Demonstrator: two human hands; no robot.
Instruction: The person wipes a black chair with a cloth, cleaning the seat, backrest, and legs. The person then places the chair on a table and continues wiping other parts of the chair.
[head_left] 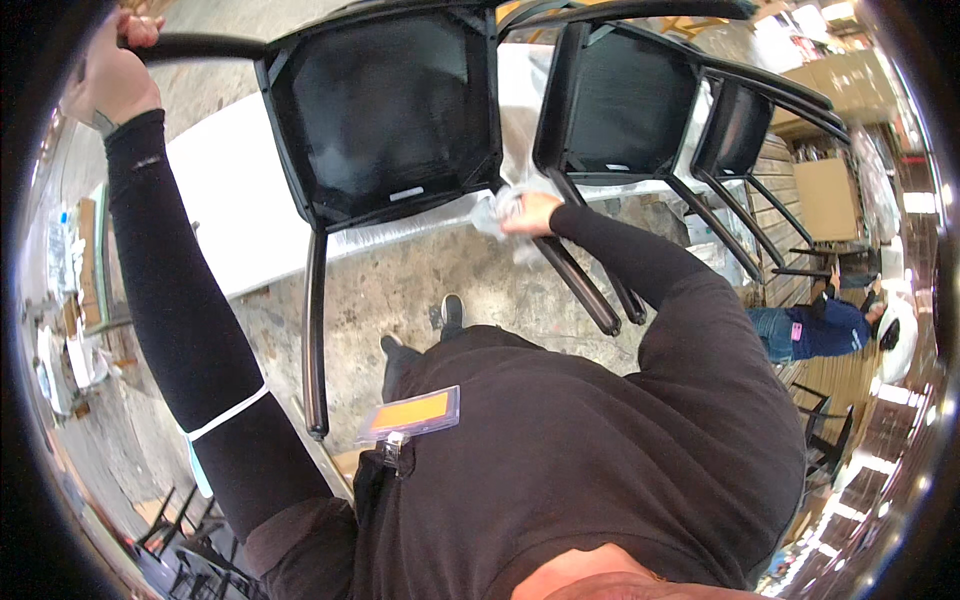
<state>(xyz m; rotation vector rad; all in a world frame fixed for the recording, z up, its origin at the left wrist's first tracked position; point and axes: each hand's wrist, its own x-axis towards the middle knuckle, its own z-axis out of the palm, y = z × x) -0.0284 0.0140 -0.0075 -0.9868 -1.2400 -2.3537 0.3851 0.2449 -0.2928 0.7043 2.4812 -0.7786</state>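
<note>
A black chair [385,115] lies tipped on a white-covered table, the underside of its seat facing me and two legs pointing toward me. At the far left my left hand [112,75] is closed around the end of another black bar of this chair, arm stretched out. My right hand [530,214] grips a crumpled whitish cloth [494,210] and presses it at the near right leg [580,285], just below the seat corner. The near left leg [315,330] is untouched. A second black chair [630,105] lies tipped the same way close on the right.
Farther right is a third black chair [735,130]. The white table [220,180] runs beneath the chairs, with stained concrete floor [400,290] below. Another person [825,325] works at the far right, near cardboard boxes [828,200]. More black chairs [190,540] stand at lower left.
</note>
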